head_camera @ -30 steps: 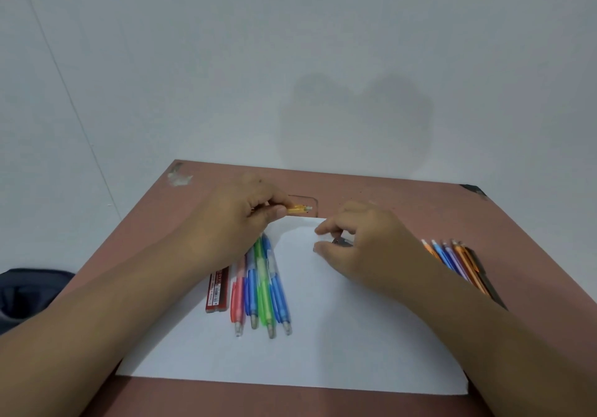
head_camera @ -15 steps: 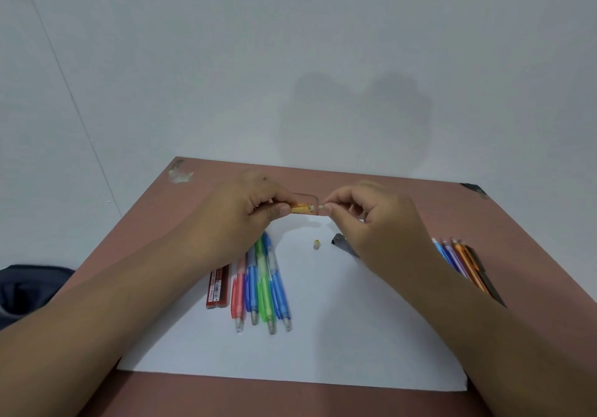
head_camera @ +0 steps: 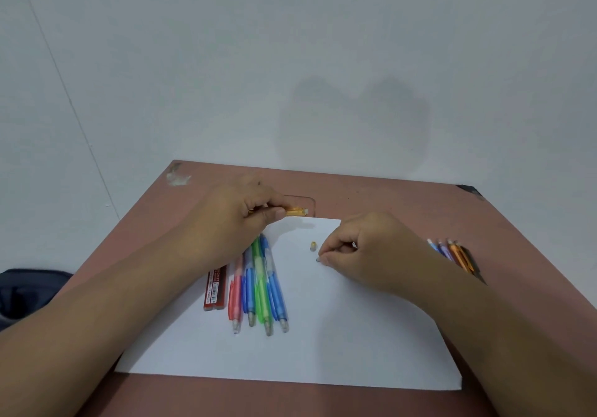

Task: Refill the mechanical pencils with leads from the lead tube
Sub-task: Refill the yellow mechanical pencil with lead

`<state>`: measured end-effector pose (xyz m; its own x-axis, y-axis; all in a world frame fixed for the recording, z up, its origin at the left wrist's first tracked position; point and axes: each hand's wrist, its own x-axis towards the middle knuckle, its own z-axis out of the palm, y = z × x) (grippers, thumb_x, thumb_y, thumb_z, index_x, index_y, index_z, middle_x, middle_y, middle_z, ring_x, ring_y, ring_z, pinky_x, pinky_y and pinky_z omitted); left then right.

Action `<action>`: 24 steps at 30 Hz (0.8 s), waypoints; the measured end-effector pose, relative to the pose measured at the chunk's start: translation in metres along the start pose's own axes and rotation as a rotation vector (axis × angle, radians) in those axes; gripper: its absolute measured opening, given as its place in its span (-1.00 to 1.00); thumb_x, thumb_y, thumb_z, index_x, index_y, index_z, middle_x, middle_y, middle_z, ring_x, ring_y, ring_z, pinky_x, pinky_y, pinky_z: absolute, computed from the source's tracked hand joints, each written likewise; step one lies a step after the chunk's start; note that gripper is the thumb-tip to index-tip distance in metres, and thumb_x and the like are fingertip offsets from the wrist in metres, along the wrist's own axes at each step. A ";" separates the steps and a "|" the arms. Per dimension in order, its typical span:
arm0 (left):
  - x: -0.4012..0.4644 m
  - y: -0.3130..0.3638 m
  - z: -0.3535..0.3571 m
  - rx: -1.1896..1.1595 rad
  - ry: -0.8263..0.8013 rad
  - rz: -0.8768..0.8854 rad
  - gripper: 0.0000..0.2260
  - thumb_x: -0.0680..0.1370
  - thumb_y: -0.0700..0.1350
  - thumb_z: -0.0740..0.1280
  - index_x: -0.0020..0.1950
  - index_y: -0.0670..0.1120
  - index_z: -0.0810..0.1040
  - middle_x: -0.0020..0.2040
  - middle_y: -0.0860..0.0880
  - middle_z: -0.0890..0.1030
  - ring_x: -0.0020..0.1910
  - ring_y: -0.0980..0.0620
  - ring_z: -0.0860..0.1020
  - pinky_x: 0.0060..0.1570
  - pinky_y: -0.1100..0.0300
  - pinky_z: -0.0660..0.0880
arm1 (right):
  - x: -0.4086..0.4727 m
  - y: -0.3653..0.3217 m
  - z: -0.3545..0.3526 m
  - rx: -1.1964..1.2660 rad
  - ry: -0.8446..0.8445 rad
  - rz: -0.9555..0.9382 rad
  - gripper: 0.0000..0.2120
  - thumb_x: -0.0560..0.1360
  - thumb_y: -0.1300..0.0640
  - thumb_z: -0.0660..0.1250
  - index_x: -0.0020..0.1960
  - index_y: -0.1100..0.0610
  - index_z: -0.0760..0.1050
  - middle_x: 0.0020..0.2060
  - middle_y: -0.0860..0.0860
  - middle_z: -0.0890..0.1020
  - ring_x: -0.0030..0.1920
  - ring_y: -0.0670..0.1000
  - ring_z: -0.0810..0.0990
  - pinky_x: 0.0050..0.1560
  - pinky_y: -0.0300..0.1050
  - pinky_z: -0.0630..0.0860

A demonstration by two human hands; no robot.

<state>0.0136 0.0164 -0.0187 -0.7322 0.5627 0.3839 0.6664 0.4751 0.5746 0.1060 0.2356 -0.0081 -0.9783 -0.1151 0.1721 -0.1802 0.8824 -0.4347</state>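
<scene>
My left hand (head_camera: 239,219) grips an orange mechanical pencil (head_camera: 295,212) at the far edge of the white paper (head_camera: 339,335), its pale end pointing right. My right hand (head_camera: 365,248) rests low on the paper, its fingertips pinching a small pale piece (head_camera: 318,259) against the sheet. A tiny yellow cap (head_camera: 312,246) lies loose just left of those fingertips. Two red lead tubes (head_camera: 214,287) lie left of several coloured pencils (head_camera: 258,290), partly under my left wrist.
The brown table (head_camera: 387,196) ends at a white wall. Several more pencils (head_camera: 455,255) lie on the bare table behind my right forearm. A dark bag (head_camera: 29,290) sits off the table's left side.
My right hand rose to the orange pencil's end, then came back down to the paper holding a small piece. The yellow cap now lies on the sheet. My left hand stayed put.
</scene>
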 end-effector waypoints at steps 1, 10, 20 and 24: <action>0.000 0.000 0.000 0.001 -0.004 0.001 -0.78 0.59 0.04 0.33 -0.04 0.43 0.53 -0.08 0.20 0.58 -0.01 0.22 0.51 -0.02 0.25 0.45 | 0.000 0.000 -0.001 -0.001 -0.009 0.009 -0.94 0.47 0.09 0.50 -0.15 0.05 0.74 -0.39 -0.17 0.55 -0.12 -0.25 0.52 -0.22 -0.39 0.41; 0.003 -0.001 0.003 -0.023 0.026 0.057 -0.69 0.57 -0.02 0.40 -0.04 0.47 0.52 -0.14 0.14 0.59 -0.06 0.16 0.53 -0.09 0.28 0.41 | 0.003 0.008 -0.012 0.103 0.198 0.091 -0.86 0.49 0.05 0.46 0.02 -0.14 0.65 -0.24 -0.23 0.61 -0.17 -0.27 0.50 -0.23 -0.41 0.33; 0.003 0.008 0.011 0.018 0.072 0.111 -0.76 0.56 -0.05 0.41 0.12 0.30 0.62 -0.13 0.15 0.60 -0.02 0.15 0.49 -0.09 0.39 0.39 | 0.006 -0.002 -0.001 0.469 0.310 0.110 -0.87 0.52 0.20 0.45 -0.09 -0.02 0.71 -0.39 -0.14 0.54 -0.43 -0.18 0.43 -0.39 -0.43 0.40; 0.006 0.003 0.012 0.111 0.050 0.013 -0.81 0.59 -0.06 0.38 0.18 0.13 0.65 -0.01 0.17 0.60 0.00 0.19 0.51 0.04 0.25 0.47 | 0.012 0.013 -0.005 0.367 0.350 0.231 -0.88 0.52 0.12 0.45 -0.11 -0.09 0.70 -0.41 -0.21 0.56 -0.43 -0.18 0.42 -0.38 -0.39 0.33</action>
<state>0.0132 0.0293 -0.0229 -0.7276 0.5359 0.4282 0.6854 0.5417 0.4866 0.0924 0.2474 -0.0075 -0.9159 0.2756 0.2920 -0.0503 0.6428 -0.7644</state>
